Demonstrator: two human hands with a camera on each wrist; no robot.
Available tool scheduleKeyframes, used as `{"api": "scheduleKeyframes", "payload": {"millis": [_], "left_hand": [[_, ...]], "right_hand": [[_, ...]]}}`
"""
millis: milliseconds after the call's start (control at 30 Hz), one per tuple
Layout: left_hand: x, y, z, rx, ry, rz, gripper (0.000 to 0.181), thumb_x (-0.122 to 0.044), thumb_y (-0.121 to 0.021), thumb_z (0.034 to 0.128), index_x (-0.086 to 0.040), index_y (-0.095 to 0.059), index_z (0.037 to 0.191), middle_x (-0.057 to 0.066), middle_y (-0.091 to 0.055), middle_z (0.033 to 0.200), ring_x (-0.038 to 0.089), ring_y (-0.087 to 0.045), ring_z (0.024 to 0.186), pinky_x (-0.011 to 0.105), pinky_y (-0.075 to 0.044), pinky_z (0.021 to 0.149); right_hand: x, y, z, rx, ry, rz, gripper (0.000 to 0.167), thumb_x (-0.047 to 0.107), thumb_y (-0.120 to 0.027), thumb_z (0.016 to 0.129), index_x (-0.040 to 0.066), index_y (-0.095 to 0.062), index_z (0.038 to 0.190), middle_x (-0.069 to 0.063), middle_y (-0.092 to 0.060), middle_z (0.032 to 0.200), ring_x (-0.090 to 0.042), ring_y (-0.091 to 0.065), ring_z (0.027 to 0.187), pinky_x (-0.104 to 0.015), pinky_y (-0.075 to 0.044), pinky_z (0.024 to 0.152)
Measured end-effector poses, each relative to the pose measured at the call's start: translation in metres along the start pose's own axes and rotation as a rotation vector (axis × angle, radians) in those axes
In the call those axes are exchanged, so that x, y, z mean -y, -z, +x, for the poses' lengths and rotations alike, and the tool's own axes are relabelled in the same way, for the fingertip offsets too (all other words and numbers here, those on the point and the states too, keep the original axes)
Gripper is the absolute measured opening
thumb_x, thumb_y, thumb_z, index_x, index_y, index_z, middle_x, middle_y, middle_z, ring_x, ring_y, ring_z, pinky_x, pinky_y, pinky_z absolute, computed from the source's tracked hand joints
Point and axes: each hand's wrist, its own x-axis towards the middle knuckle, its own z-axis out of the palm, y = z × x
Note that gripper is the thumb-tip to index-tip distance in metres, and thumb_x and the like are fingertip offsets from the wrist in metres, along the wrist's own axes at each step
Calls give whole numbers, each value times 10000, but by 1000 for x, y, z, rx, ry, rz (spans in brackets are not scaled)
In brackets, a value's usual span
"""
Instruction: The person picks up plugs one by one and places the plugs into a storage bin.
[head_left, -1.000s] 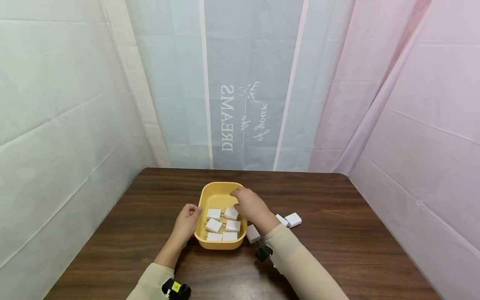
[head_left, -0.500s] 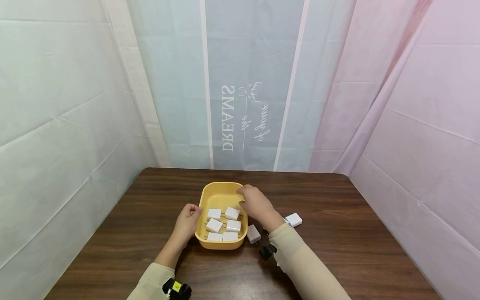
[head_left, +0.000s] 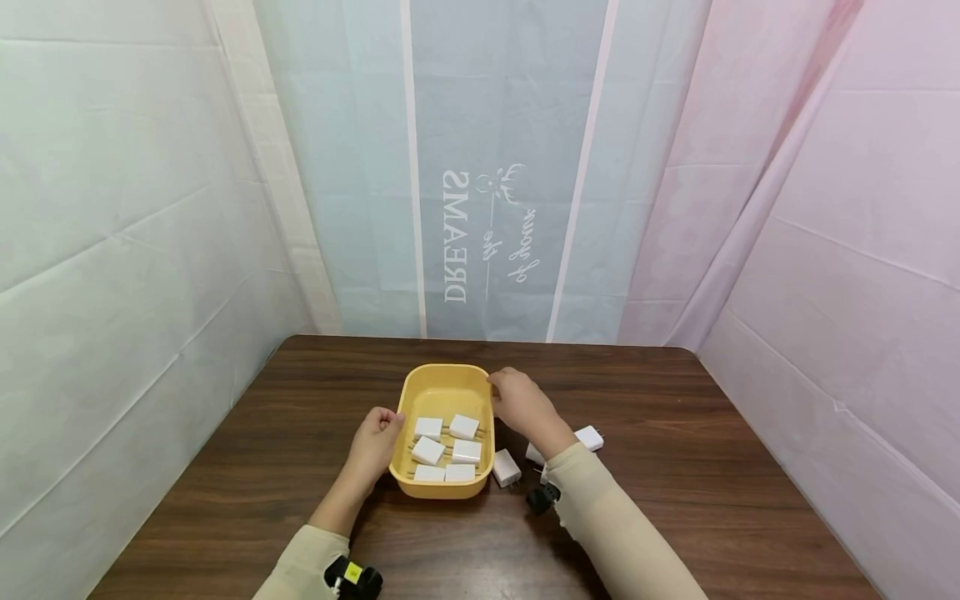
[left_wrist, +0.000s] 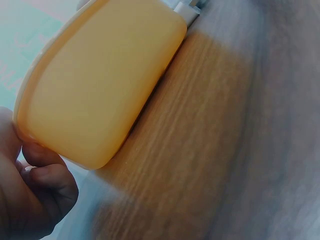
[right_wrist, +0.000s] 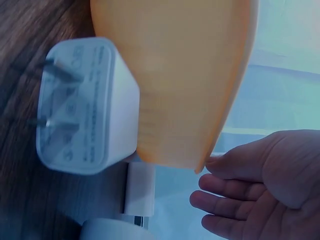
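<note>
A yellow plastic bin (head_left: 442,492) stands on the table in the head view, holding several white charger plugs (head_left: 428,451) in its near half. My left hand (head_left: 372,447) pinches the bin's left rim. In the left wrist view that hand (left_wrist: 42,192) has its fingers curled against the bin's outer wall (left_wrist: 100,85). My right hand (head_left: 527,410) is at the right rim, towards the far end. The right wrist view shows its thumb at the rim's corner and other fingers of this hand (right_wrist: 270,185) extended below, holding no charger plug. Any finger behind the rim is hidden.
Beside the bin's right wall lies a loose charger plug (head_left: 506,468), prongs showing in the right wrist view. Another charger plug (head_left: 589,437) lies farther right, and one more (head_left: 533,454) is partly hidden by the right forearm. A curtain (head_left: 360,208) hangs behind the brown table (head_left: 675,458).
My right hand has moved right, from over the inside of the bin to its right rim. The left hand, the bin and the charger plugs in it stay put.
</note>
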Motion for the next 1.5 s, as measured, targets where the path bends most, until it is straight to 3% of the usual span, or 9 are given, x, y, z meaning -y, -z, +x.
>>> {"api": "scheduleKeyframes", "payload": {"millis": [233, 533, 900, 1167, 1367, 1500], "left_hand": [[0, 0, 0, 1, 2, 1, 227, -251, -521, 1084, -26, -522, 1115, 114, -563, 834, 181, -557, 646, 266, -479, 516], [1, 0, -1, 11, -4, -14, 227, -243, -520, 1085, -19, -523, 1123, 108, -568, 814, 180, -552, 631, 255, -469, 504], [0, -1, -1, 9, -3, -26, 225, -243, -523, 1085, -20, -524, 1116, 109, -564, 822, 182, -559, 632, 262, -478, 501], [0, -1, 0, 12, 6, -23, 230, -249, -524, 1084, -22, -526, 1119, 113, -569, 832, 184, -569, 639, 268, -488, 507], [0, 0, 1, 6, 8, -17, 237, -263, -524, 1084, -28, -527, 1116, 103, -557, 832, 174, -556, 632, 265, -477, 504], [-1, 1, 0, 14, 7, -15, 241, -260, -520, 1085, -22, -522, 1120, 97, -550, 821, 164, -536, 607, 260, -454, 476]], "right_hand": [[-9, -3, 1, 41, -43, -25, 347, 148, -719, 969, 81, -678, 1307, -142, -611, 1358, -317, -627, 1210, -463, -566, 946], [-18, -7, 2, 103, -96, -8, 407, 145, -666, 991, 61, -621, 1387, -179, -549, 1464, -369, -533, 1347, -532, -490, 1058], [-26, -15, 9, 112, -84, 14, 423, 145, -691, 971, 65, -626, 1381, -178, -577, 1427, -365, -558, 1316, -526, -507, 1035], [-29, -19, 12, 103, -46, -10, 244, 138, -651, 1001, 98, -709, 1235, -118, -682, 1208, -310, -647, 1123, -487, -553, 924], [-30, -18, 13, 98, -57, -15, 243, 142, -624, 1023, 98, -715, 1243, -109, -702, 1199, -317, -655, 1140, -497, -546, 961], [-30, -19, 12, 99, -60, -8, 229, 149, -630, 1019, 103, -725, 1222, -107, -713, 1179, -299, -670, 1091, -485, -562, 908]]}}
